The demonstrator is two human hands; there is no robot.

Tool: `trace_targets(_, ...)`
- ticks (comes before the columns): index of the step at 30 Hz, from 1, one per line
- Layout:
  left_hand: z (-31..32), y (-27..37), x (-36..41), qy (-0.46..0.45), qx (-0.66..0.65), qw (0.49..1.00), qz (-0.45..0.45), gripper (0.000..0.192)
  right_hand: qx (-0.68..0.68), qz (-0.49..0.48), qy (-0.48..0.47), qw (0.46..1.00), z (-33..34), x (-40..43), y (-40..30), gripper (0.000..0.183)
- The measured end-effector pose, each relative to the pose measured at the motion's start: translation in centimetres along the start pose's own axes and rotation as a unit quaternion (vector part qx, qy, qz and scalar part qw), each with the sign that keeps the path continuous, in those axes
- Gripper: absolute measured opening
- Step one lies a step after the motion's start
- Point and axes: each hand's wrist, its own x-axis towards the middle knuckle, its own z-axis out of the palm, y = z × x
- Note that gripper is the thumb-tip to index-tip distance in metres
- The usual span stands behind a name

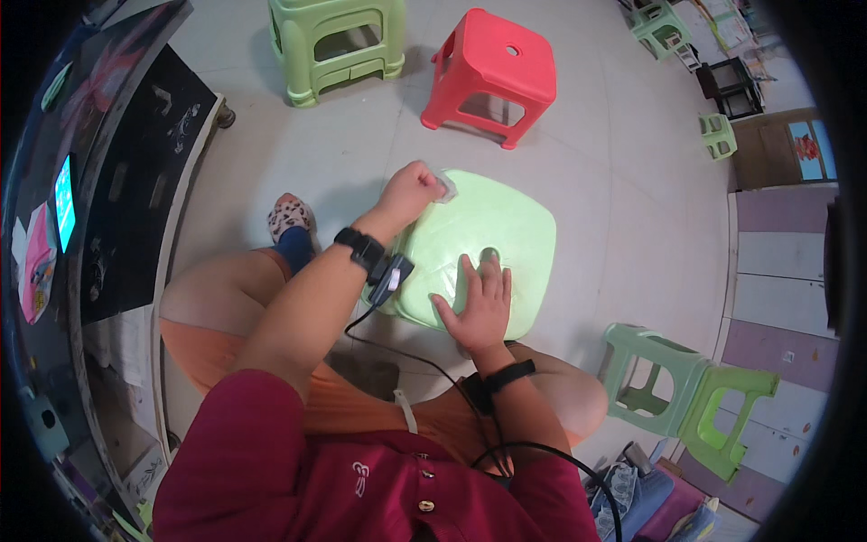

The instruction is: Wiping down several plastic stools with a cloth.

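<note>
A light green plastic stool [501,210] stands upright on the floor before me, its seat facing up with a hole in the middle. My left hand [408,192] is closed on a small greyish wipe [446,188], pressed to the far left corner of the seat. What the wipe is made of is too small to tell. On the near part of the seat rests my right hand [479,308], fingers spread and holding nothing, with fingertips by the hole. A black strap with a cabled device circles each wrist.
Beyond the seat stand a red plastic stool [511,68] and a green stool [345,40]. A black cabinet [135,183] with a lit phone [64,203] on top runs along the left. More green stools [653,379] are at right. A black cable [406,352] crosses my lap.
</note>
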Motion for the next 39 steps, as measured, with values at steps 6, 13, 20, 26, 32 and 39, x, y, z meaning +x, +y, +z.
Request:
trace_targets(6, 3.0, 0.5, 7.4, -0.082, 0.076, 0.994, 0.011, 0.017, 0.003, 0.01, -0.006, 1.0, -0.4, -0.1, 0.1, 0.071)
trace_targets(13, 3.0, 1.5, 8.2, -0.159, 0.086, 0.983, -0.04, 0.013, 0.01, 0.004, 0.006, 1.0, -0.5, 0.1, -0.1, 0.071)
trace_targets(20, -2.3, 1.8, 1.2, -0.142, -0.085, 0.973, -0.161, 0.012, -0.002, 0.001, 0.012, 1.0, -0.1, 0.0, 0.4, 0.071)
trace_targets(26, -3.6, 1.3, 0.3, -0.174, -0.094, 0.955, -0.219, 0.013, 0.001, 0.0, 0.012, 1.0, 0.0, 0.0, 0.2, 0.071)
trace_targets(32, -0.1, 3.6, 5.5, -0.184, 0.113, 0.975, -0.055, 0.02, 0.005, 0.009, 0.005, 1.0, -0.1, 0.1, 0.3, 0.071)
trace_targets(39, 12.9, 5.0, 6.0, -0.177, 0.428, 0.876, 0.131, 0.025, -0.005, 0.005, 0.011, 1.0, 0.1, 0.1, 0.7, 0.069)
